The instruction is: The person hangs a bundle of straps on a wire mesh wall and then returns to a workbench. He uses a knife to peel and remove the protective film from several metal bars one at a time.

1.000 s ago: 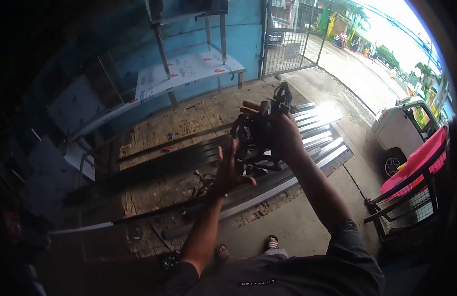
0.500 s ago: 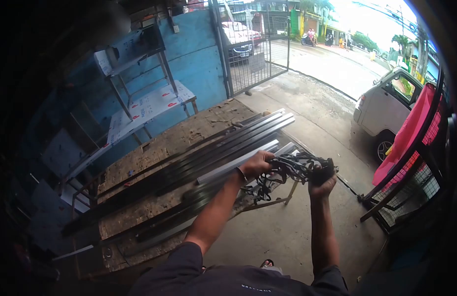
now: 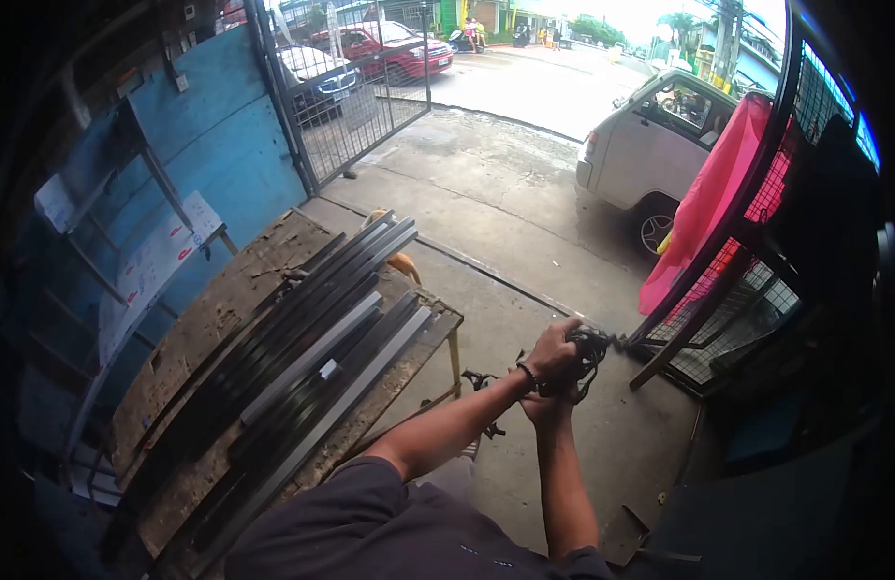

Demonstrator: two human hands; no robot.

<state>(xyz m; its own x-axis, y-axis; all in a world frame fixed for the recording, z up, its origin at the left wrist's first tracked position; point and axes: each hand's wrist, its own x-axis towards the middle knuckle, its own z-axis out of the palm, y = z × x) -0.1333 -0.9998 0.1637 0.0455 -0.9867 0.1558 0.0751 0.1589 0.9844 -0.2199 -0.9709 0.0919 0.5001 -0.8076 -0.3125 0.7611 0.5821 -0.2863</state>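
Note:
A tangled bundle of dark cable (image 3: 590, 353) is held out in front of me, past the table's right corner. My left hand (image 3: 556, 350), with a dark bracelet at the wrist, is closed on the top of the bundle. Just below it, my right hand (image 3: 546, 406) grips the bundle from underneath, its fingers partly hidden. More of the dark looped strands (image 3: 486, 382) dangle to the left of my wrists.
A worn wooden table (image 3: 210, 314) on the left carries several long metal tubes (image 3: 317, 372). Tan fur of an animal (image 3: 404, 266) shows behind its far end. Beyond are a mesh gate (image 3: 355, 106), a parked white van (image 3: 641, 145) and pink cloth (image 3: 704, 208) on a frame.
My view has turned right, so the table sits further left. My hands, spread apart on the cable before, have come together, the left now above the right, and the bundle is more gathered.

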